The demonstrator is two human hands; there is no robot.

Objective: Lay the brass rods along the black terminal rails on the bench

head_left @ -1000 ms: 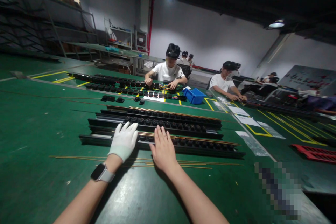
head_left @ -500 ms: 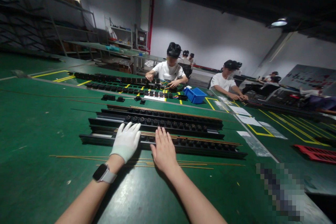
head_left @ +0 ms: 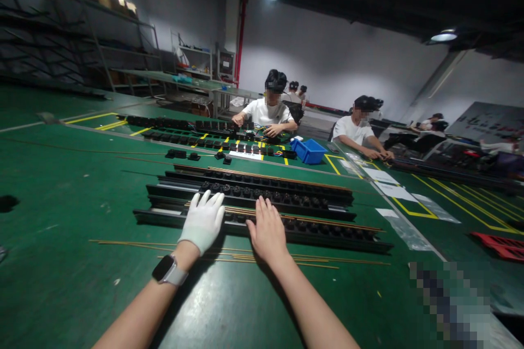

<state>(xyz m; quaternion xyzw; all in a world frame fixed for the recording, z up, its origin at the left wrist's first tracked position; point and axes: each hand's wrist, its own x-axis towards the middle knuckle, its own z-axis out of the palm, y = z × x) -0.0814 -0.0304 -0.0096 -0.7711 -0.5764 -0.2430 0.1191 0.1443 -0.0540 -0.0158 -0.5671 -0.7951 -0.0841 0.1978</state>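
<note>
My left hand (head_left: 202, 222), in a white glove with a watch (head_left: 168, 270) at its wrist, lies over the near black channel rail (head_left: 335, 238) with fingers stretched out. To its right, my bare right hand (head_left: 268, 229) rests flat over the same rail, fingers extended. Thin brass-coloured rods run lengthwise along this rail, partly hidden under both hands. Just beyond my fingertips, a second black rail holds a row of round black parts (head_left: 262, 193). Several loose brass-coloured rods (head_left: 131, 242) lie on the green table on my side of the rails.
Across the green table (head_left: 73, 283), a co-worker (head_left: 266, 112) handles black modules with wires beside a blue bin (head_left: 309, 151). Another person (head_left: 354, 128) works farther right. Paper sheets and plastic bags (head_left: 403, 232) lie to the right, near a red slotted part (head_left: 497, 245).
The whole view has shifted slightly, so the scene sits farther right. My right hand has slid a little to the right along the rail, widening the gap between my hands.
</note>
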